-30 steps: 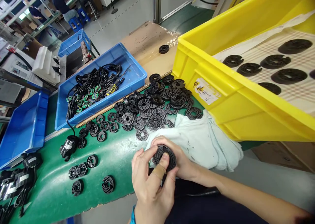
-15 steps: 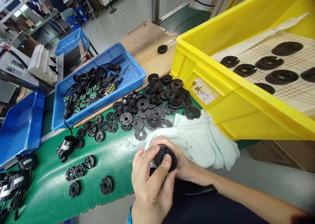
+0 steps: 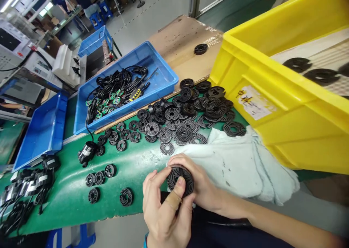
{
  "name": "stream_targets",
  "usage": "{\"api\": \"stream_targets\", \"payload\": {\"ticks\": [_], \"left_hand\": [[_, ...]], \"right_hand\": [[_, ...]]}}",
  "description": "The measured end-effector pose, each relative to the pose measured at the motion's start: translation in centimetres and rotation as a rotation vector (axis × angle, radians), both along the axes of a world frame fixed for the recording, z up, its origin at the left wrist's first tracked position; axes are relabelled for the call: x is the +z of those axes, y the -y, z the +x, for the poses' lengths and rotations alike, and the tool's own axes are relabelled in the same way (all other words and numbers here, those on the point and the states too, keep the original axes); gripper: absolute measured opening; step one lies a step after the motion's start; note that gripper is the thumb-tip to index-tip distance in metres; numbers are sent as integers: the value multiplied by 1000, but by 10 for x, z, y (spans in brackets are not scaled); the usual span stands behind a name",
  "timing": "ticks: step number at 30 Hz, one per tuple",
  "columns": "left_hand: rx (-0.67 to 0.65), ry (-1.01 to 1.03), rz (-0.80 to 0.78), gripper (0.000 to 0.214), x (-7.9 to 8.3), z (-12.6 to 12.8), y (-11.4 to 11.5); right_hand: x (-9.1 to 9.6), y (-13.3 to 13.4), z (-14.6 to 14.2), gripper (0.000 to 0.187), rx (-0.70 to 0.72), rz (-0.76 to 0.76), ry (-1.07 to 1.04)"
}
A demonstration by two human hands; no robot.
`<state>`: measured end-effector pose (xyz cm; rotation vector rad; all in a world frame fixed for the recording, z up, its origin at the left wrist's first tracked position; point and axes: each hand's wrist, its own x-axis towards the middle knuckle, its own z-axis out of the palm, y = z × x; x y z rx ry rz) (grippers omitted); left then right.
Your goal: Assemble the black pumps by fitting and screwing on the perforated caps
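Note:
Both hands hold one round black slotted plastic disc [image 3: 178, 177] at the near edge of the green bench. My left hand [image 3: 163, 211] grips it from below, its bandaged thumb pressed on the disc's face. My right hand [image 3: 203, 186] wraps round the disc from the right, fingers curled over its top rim. Just behind the hands lies a white cloth [image 3: 237, 164]. Beyond that lies a heap of several identical black discs [image 3: 188, 113].
A large yellow crate [image 3: 286, 106] with discs on paper fills the right. A blue tray [image 3: 122, 84] holds black cables and a screwdriver; another blue tray [image 3: 40, 128] sits left. A small black pump [image 3: 85, 153] and loose discs [image 3: 109, 182] lie on the green mat [image 3: 68, 200].
The view has shifted so everything sits further right in the picture. Both hands keep the same disc, and my left thumb has slid a little across its face.

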<state>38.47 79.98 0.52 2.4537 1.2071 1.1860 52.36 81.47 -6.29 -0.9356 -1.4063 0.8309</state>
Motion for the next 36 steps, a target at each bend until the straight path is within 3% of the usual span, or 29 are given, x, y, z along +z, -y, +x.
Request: {"api": "stream_targets", "payload": {"ticks": [8,17,29,36], "left_hand": [[133,-23,10,31,5,-21,3],[220,-27,13,33,0,-20,20],[170,-51,18,30,5,-30,16],[153,-11,88,31,-6,-30,20]], "right_hand": [[-13,-5,-38,17,42,-45,-26],[-21,0,-46,17,65,-28,-40],[-18,-5,-41,21,106,5,-14],[-24,-5,-46,21,57,50,18]]}}
